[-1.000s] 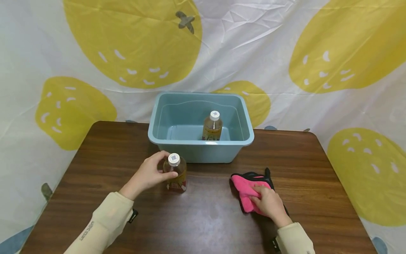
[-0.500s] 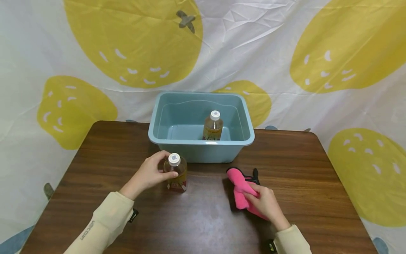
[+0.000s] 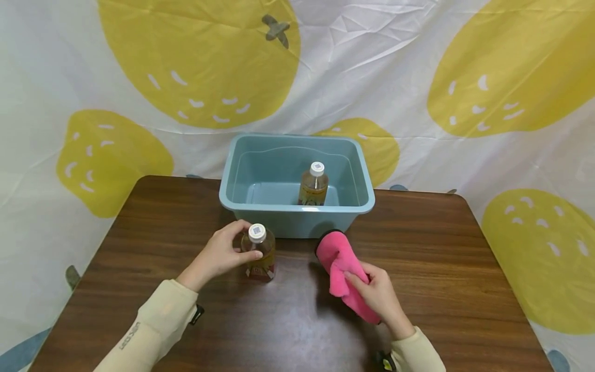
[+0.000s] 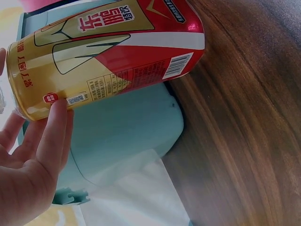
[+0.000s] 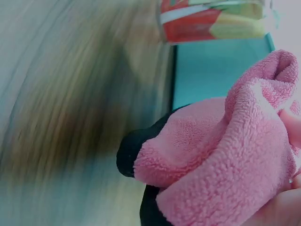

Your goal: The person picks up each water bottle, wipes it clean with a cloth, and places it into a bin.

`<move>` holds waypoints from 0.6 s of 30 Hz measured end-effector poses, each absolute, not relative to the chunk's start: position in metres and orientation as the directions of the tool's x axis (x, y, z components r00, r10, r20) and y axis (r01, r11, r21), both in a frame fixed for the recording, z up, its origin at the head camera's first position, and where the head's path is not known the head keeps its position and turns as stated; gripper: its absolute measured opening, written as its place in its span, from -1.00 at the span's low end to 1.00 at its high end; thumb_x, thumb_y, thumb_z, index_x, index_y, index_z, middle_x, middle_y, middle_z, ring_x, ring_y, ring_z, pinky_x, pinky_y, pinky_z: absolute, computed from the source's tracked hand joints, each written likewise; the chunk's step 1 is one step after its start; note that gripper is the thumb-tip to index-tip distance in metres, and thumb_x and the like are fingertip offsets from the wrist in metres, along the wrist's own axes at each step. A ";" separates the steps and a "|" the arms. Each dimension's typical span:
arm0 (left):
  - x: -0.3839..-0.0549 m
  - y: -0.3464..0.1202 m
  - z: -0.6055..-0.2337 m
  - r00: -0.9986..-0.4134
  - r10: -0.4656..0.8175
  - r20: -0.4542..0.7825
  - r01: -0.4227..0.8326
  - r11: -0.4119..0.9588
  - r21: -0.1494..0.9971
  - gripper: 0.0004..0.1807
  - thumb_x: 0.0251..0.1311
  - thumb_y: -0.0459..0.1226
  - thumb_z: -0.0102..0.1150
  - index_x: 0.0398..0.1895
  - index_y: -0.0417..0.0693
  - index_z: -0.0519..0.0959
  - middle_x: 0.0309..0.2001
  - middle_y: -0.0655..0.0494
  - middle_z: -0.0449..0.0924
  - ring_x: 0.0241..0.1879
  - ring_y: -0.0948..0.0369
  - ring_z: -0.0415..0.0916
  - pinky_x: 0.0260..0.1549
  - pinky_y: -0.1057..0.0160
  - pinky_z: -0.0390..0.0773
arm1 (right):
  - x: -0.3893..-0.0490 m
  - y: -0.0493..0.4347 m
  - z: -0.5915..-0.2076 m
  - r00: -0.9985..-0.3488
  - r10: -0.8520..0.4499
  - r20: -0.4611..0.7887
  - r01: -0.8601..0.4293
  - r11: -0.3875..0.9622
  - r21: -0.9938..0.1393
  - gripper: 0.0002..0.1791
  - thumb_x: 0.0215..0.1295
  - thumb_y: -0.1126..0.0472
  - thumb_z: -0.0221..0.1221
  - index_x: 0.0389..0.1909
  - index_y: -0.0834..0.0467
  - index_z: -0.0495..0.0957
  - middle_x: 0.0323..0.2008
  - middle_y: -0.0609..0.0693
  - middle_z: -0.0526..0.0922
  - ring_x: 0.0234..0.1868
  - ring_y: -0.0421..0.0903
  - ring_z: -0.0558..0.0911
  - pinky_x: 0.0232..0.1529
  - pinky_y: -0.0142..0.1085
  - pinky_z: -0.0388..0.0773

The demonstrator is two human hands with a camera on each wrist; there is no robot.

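Observation:
My left hand [image 3: 216,257] holds a bottle [image 3: 261,268] by its upper part, thumb in front and fingers behind. The bottle stands upright on the table, with a white cap and a gold and red label that shows large in the left wrist view. To its right, my right hand [image 3: 382,295] pinches a folded pink cloth [image 3: 341,261] with a black edge, raised over the table. Seen from the right wrist, the cloth's fluffy pile [image 5: 221,155] bunches up at the fingers, and the bottle's label [image 5: 211,22] shows beyond it.
Just behind the bottle sits a blue-green plastic tub [image 3: 297,208]. A second white-capped bottle [image 3: 313,187] stands inside it. The brown wooden table [image 3: 446,248] reaches back to a white curtain [image 3: 362,57] printed with yellow fruit.
The pink cloth has come up off the table and moved left toward the bottle with my right hand, folding over on itself. My left hand and the bottle have stayed put.

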State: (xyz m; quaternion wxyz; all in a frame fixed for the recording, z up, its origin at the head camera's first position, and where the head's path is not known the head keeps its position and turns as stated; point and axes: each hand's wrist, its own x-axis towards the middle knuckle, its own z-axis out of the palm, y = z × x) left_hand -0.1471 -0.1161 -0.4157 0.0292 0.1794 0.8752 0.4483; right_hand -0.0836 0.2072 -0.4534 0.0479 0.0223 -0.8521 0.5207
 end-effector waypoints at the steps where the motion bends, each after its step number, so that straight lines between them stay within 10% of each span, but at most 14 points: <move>1: -0.147 -0.116 -0.416 -0.934 0.340 0.112 0.289 0.534 0.795 -0.52 -0.18 -0.20 0.43 -0.14 -0.08 0.46 -0.13 -0.02 0.50 -0.10 0.07 0.46 -0.30 0.24 0.58 | -0.084 0.205 -0.452 -0.997 0.018 0.080 -0.065 0.426 -0.902 -0.90 0.03 0.30 0.29 -0.40 0.23 0.62 -0.56 0.02 0.57 -0.60 -0.27 0.41 -0.61 -0.40 0.42; 18: -0.147 -0.115 -0.414 -0.935 0.326 0.141 0.305 0.533 0.790 -0.51 -0.20 -0.20 0.44 -0.16 -0.09 0.46 -0.18 0.00 0.51 -0.16 0.10 0.46 -0.31 0.12 0.58 | -0.093 0.150 -0.427 -0.991 -0.067 0.118 -0.131 0.232 -0.964 -0.85 0.05 0.32 0.27 -0.32 0.26 0.62 -0.46 0.10 0.62 -0.53 -0.22 0.53 -0.51 -0.34 0.53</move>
